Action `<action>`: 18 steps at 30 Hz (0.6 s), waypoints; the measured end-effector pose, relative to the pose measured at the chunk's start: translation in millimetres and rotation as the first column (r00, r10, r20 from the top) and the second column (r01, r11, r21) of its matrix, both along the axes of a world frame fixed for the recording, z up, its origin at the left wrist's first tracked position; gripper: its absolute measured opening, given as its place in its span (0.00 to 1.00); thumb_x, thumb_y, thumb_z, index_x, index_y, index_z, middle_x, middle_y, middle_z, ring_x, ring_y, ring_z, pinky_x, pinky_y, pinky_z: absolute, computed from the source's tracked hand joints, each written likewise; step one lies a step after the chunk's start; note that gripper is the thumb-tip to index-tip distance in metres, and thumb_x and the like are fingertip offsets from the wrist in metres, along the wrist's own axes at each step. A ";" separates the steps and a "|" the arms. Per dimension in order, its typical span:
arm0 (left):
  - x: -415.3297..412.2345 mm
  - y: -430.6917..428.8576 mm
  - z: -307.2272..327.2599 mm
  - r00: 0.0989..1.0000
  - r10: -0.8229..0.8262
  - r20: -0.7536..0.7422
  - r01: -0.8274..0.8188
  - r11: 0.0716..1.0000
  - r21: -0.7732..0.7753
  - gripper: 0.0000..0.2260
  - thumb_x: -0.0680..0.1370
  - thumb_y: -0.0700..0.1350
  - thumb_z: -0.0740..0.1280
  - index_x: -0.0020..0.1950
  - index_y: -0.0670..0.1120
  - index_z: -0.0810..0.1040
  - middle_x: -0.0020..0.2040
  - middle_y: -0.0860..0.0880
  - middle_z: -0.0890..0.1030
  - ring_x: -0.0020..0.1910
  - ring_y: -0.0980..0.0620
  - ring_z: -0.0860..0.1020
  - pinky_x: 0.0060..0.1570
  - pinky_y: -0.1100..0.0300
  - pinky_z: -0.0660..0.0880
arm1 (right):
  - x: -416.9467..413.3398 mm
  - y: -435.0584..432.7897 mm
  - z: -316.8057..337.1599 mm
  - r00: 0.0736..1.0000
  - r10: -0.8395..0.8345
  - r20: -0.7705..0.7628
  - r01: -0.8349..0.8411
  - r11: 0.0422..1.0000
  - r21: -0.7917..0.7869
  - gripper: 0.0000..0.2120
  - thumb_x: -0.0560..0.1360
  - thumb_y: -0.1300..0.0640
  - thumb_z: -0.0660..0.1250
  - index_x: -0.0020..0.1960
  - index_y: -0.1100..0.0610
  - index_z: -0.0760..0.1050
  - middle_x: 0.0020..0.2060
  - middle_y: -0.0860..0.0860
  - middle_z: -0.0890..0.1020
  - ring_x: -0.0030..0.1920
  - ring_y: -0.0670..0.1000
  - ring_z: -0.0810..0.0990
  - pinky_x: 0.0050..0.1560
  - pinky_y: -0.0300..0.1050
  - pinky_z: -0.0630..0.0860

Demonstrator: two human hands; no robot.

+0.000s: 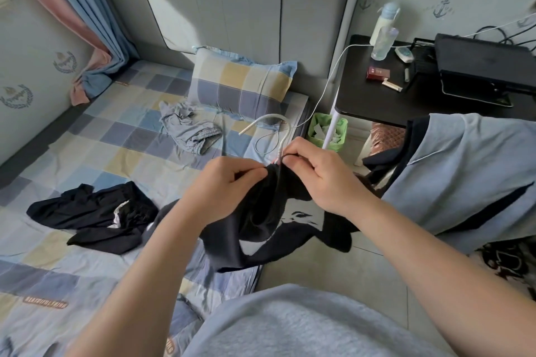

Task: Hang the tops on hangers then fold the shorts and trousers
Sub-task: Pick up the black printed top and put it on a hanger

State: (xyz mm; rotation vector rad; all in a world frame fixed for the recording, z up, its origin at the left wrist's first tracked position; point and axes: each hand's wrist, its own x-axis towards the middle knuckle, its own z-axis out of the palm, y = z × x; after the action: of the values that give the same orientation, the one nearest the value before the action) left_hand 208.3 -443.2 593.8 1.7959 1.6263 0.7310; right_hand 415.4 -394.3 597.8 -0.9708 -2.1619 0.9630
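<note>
I hold a black top with a white print over the bed's edge. My left hand pinches its neckline from the left. My right hand pinches the neckline from the right, at the base of a grey hanger hook that sticks up out of the neck. The hanger's body is hidden inside the top. Black trousers or shorts lie crumpled on the checked bed sheet at the left. Grey shorts lie bunched near the pillow.
A checked pillow leans on the headboard. A black side table at the right carries bottles, small items and a black device. A light blue garment hangs at the right. A green bin and a white cable sit by the bed.
</note>
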 end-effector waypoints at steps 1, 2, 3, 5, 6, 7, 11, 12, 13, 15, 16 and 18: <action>-2.4 -0.5 -0.7 0.999 0.002 0.036 -0.002 1.000 0.004 0.09 0.81 0.49 0.66 0.47 0.50 0.85 0.39 0.55 0.84 0.41 0.55 0.81 0.41 0.64 0.75 | -0.1 0.6 0.6 1.000 0.002 0.000 -0.002 1.000 -0.004 0.05 0.83 0.57 0.62 0.49 0.55 0.74 0.32 0.42 0.74 0.33 0.43 0.71 0.38 0.33 0.67; -5.9 -1.3 -1.6 0.997 -0.003 0.072 0.003 1.000 0.005 0.08 0.81 0.47 0.67 0.48 0.51 0.86 0.40 0.58 0.84 0.41 0.58 0.81 0.40 0.68 0.75 | 1.3 1.8 0.6 1.000 0.009 0.011 -0.009 1.000 -0.019 0.05 0.83 0.57 0.61 0.48 0.55 0.72 0.32 0.43 0.73 0.33 0.44 0.70 0.38 0.34 0.66; -9.5 -1.8 -2.5 0.995 -0.009 0.103 0.009 1.000 -0.002 0.07 0.81 0.46 0.68 0.48 0.53 0.86 0.41 0.60 0.84 0.41 0.60 0.81 0.40 0.71 0.74 | 4.1 2.8 -0.3 1.000 0.019 0.021 -0.018 0.999 -0.043 0.06 0.83 0.56 0.61 0.48 0.55 0.72 0.32 0.46 0.73 0.33 0.45 0.70 0.39 0.38 0.67; -16.0 -1.2 -3.2 0.991 -0.018 0.134 0.020 1.000 -0.009 0.08 0.80 0.44 0.69 0.49 0.55 0.86 0.42 0.63 0.84 0.41 0.63 0.81 0.39 0.73 0.74 | 10.1 4.8 -1.7 0.999 0.033 0.023 -0.031 0.995 -0.094 0.07 0.83 0.52 0.62 0.47 0.53 0.72 0.35 0.50 0.75 0.35 0.48 0.73 0.41 0.43 0.70; -19.3 -0.3 -3.4 0.991 -0.013 0.135 0.013 1.000 -0.001 0.08 0.79 0.44 0.70 0.49 0.57 0.86 0.43 0.65 0.84 0.41 0.64 0.81 0.38 0.73 0.74 | 13.3 6.8 -1.8 0.999 0.037 0.025 -0.034 0.994 -0.104 0.08 0.81 0.48 0.64 0.48 0.52 0.74 0.37 0.49 0.77 0.37 0.46 0.75 0.43 0.42 0.71; -23.3 0.6 -3.4 0.991 0.008 0.133 -0.009 1.000 0.004 0.10 0.79 0.44 0.70 0.48 0.59 0.85 0.43 0.65 0.83 0.41 0.64 0.81 0.38 0.73 0.74 | 16.6 9.2 -1.6 0.999 0.032 0.034 -0.028 0.994 -0.108 0.10 0.79 0.43 0.65 0.48 0.49 0.76 0.39 0.45 0.79 0.40 0.44 0.78 0.46 0.40 0.73; -50.0 0.1 -8.7 0.976 0.144 0.164 -0.155 0.987 0.053 0.13 0.77 0.42 0.72 0.44 0.62 0.83 0.41 0.60 0.84 0.39 0.60 0.81 0.41 0.71 0.74 | 34.0 22.1 0.6 0.997 -0.072 -0.020 0.069 0.991 -0.112 0.15 0.75 0.37 0.67 0.45 0.47 0.83 0.40 0.43 0.84 0.43 0.44 0.81 0.50 0.39 0.76; -56.3 0.5 -11.7 0.962 0.176 0.208 -0.192 0.980 0.058 0.11 0.77 0.41 0.72 0.44 0.59 0.84 0.40 0.55 0.85 0.39 0.55 0.81 0.42 0.64 0.76 | 37.7 24.4 0.2 0.994 -0.094 -0.055 0.087 0.990 -0.115 0.14 0.74 0.38 0.67 0.43 0.47 0.84 0.37 0.44 0.84 0.41 0.43 0.80 0.47 0.35 0.74; -59.9 1.2 -14.6 0.949 0.193 0.250 -0.214 0.975 0.058 0.10 0.77 0.39 0.72 0.43 0.55 0.85 0.39 0.49 0.84 0.38 0.47 0.81 0.43 0.55 0.78 | 40.1 26.2 -1.3 0.992 -0.108 -0.071 0.100 0.988 -0.117 0.15 0.73 0.39 0.67 0.41 0.49 0.84 0.35 0.47 0.83 0.38 0.44 0.79 0.44 0.33 0.72; -58.1 2.9 -19.1 0.934 0.186 0.306 -0.213 0.975 0.060 0.10 0.77 0.37 0.72 0.42 0.51 0.84 0.37 0.42 0.81 0.36 0.39 0.77 0.42 0.46 0.76 | 41.6 27.5 -5.6 0.990 -0.132 -0.052 0.124 0.984 -0.131 0.20 0.72 0.38 0.67 0.38 0.55 0.82 0.30 0.51 0.79 0.32 0.48 0.75 0.39 0.36 0.71; -55.1 3.9 -21.4 0.928 0.181 0.326 -0.212 0.975 0.060 0.10 0.77 0.36 0.72 0.41 0.51 0.83 0.36 0.43 0.79 0.35 0.41 0.75 0.41 0.45 0.75 | 41.2 26.9 -6.7 0.990 -0.139 -0.041 0.131 0.980 -0.147 0.22 0.72 0.38 0.67 0.35 0.57 0.79 0.27 0.48 0.74 0.30 0.45 0.71 0.37 0.35 0.69; -50.5 4.9 -25.0 0.917 0.174 0.358 -0.209 0.976 0.060 0.11 0.78 0.35 0.71 0.41 0.51 0.82 0.35 0.47 0.78 0.36 0.45 0.74 0.42 0.44 0.74 | 39.7 26.7 -6.5 0.992 -0.122 -0.021 0.116 0.979 -0.169 0.23 0.73 0.39 0.66 0.31 0.57 0.72 0.27 0.43 0.69 0.30 0.43 0.68 0.39 0.33 0.67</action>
State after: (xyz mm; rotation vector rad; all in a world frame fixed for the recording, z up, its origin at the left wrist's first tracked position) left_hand 157.9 -438.3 568.8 1.4745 1.5558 1.1668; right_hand 455.1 -367.7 591.3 -1.1429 -1.9971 1.1073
